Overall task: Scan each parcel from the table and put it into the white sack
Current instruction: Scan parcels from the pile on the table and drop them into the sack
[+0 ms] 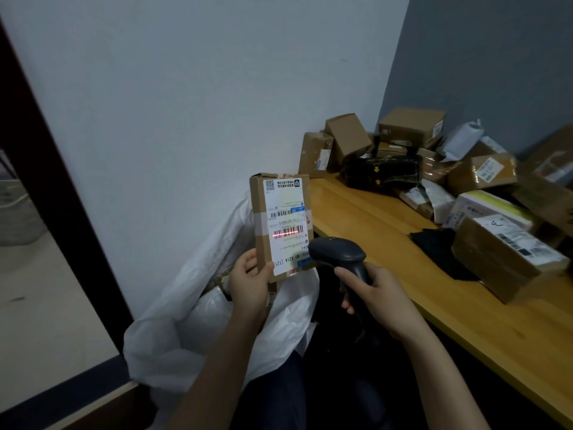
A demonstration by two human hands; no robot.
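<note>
Left grip [250, 282] pinches the parcel [280, 212] by its near end, upright above the white sack [173, 324], just left of the surface [372, 221]; right grip [376, 297] curls round the scanner [339, 254], whose red line crosses the barcode.

The flat cardboard parcel [280, 225] stands upright at the centre of the frame, its white shipping label facing the camera, with a red scan line across the lower barcode. The left hand [249, 282] pinches its lower left corner, holding it above the white sack [173, 321]. The sack gapes open at lower centre-left, a bit of cardboard showing inside. Just right of the parcel's lower edge, the dark handheld scanner [336, 252] points at the label, gripped by the right hand [376, 297]. At upper right, the other parcels [412, 125] lie heaped on the wooden surface [356, 218]: brown cartons, one black-wrapped bundle and a grey mailer bag.
</note>
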